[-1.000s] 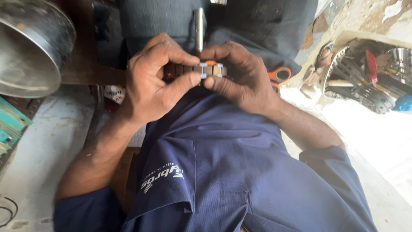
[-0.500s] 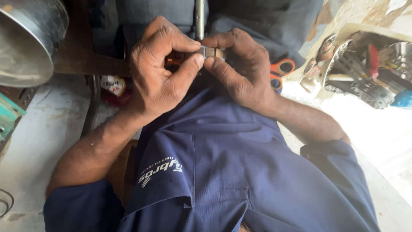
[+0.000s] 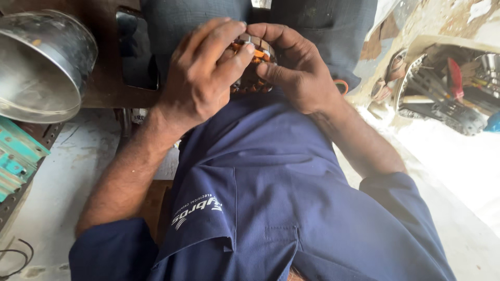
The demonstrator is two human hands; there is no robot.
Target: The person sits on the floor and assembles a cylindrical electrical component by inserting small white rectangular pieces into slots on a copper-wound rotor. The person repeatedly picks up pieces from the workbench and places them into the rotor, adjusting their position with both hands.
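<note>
While both my hands grip the stator (image 3: 252, 62) at twelve o'clock, left hand (image 3: 200, 78) and right hand (image 3: 297, 67) clamped round its rim, I judge it heavy, rigid, with fragile copper windings; hold the metal ring. Metal drum (image 3: 44, 67) sits at ten o'clock; tool clutter (image 3: 448, 91) at two.
</note>
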